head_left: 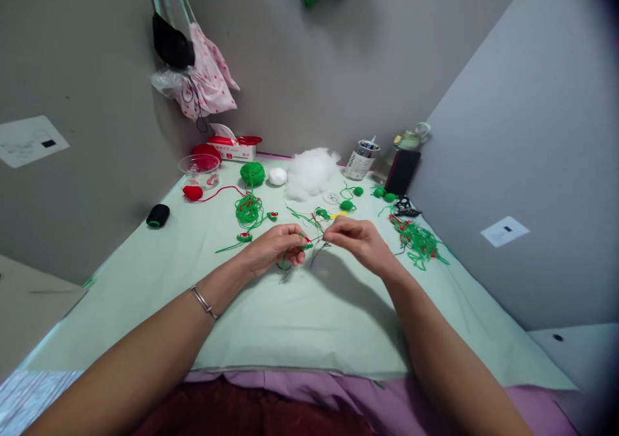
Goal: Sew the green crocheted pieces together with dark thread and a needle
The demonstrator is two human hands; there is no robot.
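Note:
My left hand (pixel 281 247) is closed on a small green-and-red crochet piece (pixel 305 244), held just above the table near the middle. To its right, the fingers of my right hand (pixel 356 236) pinch a thin dark strand (pixel 316 238) that runs across to the piece; whether it is a needle or thread I cannot make out. Loose dark thread hangs below both hands. Beyond them lie cut green yarn ends and a yellow strip (pixel 339 215). Two more small green-and-red crochet pieces, one of them a half-round piece (pixel 244 237), rest left of my hands.
White stuffing (pixel 312 173) and a green yarn ball (pixel 252 174) sit at the back, near a tissue box (pixel 235 148). A tin (pixel 360 160) and a phone (pixel 402 173) stand back right, before a yarn tangle (pixel 420 241). A black thread spool (pixel 158 215) lies left. Grey walls enclose the table.

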